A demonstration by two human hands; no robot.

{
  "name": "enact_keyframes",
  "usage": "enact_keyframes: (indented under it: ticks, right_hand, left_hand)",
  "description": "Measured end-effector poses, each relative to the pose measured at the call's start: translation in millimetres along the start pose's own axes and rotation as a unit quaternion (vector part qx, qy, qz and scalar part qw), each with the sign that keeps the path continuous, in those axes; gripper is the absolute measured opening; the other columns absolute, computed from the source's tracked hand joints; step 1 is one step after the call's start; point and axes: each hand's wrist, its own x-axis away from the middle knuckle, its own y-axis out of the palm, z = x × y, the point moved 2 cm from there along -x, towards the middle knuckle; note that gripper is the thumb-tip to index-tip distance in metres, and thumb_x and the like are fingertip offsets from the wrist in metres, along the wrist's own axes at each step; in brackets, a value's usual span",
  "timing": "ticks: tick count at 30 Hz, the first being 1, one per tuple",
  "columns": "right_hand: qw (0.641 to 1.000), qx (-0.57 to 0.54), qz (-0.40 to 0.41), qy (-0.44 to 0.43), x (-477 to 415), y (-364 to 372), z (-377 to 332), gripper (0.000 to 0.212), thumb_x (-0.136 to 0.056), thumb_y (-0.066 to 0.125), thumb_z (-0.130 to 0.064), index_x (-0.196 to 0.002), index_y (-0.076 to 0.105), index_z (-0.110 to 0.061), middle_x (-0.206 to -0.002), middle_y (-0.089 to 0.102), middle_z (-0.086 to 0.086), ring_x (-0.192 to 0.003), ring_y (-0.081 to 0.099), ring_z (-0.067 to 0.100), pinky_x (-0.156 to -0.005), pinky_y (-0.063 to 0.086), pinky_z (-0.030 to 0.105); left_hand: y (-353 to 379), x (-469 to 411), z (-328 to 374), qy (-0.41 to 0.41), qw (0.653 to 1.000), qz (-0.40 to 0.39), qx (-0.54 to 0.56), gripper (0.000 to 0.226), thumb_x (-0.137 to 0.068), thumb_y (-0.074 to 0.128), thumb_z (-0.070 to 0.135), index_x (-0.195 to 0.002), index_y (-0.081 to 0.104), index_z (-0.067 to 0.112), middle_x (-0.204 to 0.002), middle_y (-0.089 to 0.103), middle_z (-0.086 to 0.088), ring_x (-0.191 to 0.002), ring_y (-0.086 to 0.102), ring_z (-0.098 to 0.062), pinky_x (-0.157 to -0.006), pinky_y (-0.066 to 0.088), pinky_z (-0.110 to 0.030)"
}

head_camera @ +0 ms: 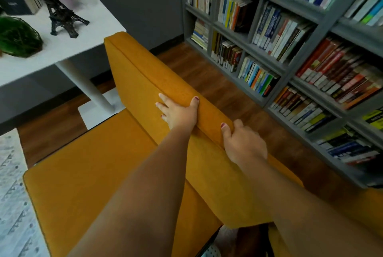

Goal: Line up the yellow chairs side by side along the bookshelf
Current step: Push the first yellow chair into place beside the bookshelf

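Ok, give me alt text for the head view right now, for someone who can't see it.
Both hands grip the top of the backrest of a yellow chair, left hand beside right hand, with wooden floor between it and a grey bookshelf on the right. A white table with an Eiffel Tower model stands at upper left.

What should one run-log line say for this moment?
left hand: grips yellow chair backrest | right hand: grips backrest top | bookshelf: behind chair, floor between
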Motion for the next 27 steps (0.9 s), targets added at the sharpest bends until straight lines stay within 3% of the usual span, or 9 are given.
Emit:
enact_keyframes:
  ticks: [5,10,16,27]
  right_hand:
    - [1.0,0.011,-0.004,0.015,14,-2,19,0.061,-0.094,0.019,-0.061,-0.126,0.043,-0.015,-0.12,0.056,0.014,-0.109,0.053,0.032,-0.085,0.043,0.04]
    - [0.996,0.017,-0.015,0.089,33,-4,51,0.067,-0.092,0.016,-0.066,-0.123,0.048,-0.016,-0.113,0.061,0.012,-0.105,0.057,0.031,-0.077,0.043,0.037]
    - [0.981,-0.005,0.021,0.194,53,-3,67,0.069,-0.092,0.016,-0.066,-0.123,0.052,-0.017,-0.121,0.058,0.013,-0.115,0.05,0.034,-0.091,0.038,0.045]
    - [0.974,0.008,0.029,0.225,53,-3,63,0.066,-0.094,0.016,-0.062,-0.129,0.05,-0.018,-0.126,0.056,0.012,-0.12,0.046,0.033,-0.093,0.037,0.044]
  left_hand:
    - [-3,-2,0,-0.005,1.0,-0.014,-0.017,0.109,-0.082,0.065,0.054,-0.15,-0.014,0.024,-0.16,-0.009,-0.006,-0.144,0.011,-0.039,-0.114,0.023,-0.051]
    - [-3,-4,-1,-0.009,0.999,-0.03,-0.028,0.107,-0.083,0.064,0.053,-0.15,-0.014,0.024,-0.16,-0.009,-0.006,-0.143,0.013,-0.04,-0.114,0.023,-0.052]
    - [-9,-9,-1,-0.004,0.997,-0.052,-0.062,0.108,-0.083,0.063,0.053,-0.15,-0.016,0.023,-0.159,-0.009,-0.01,-0.141,0.018,-0.042,-0.111,0.027,-0.052]
    - [-6,-16,1,-0.008,0.996,-0.062,-0.057,0.107,-0.084,0.062,0.052,-0.149,-0.02,0.025,-0.158,-0.015,-0.01,-0.141,0.015,-0.047,-0.114,0.019,-0.055]
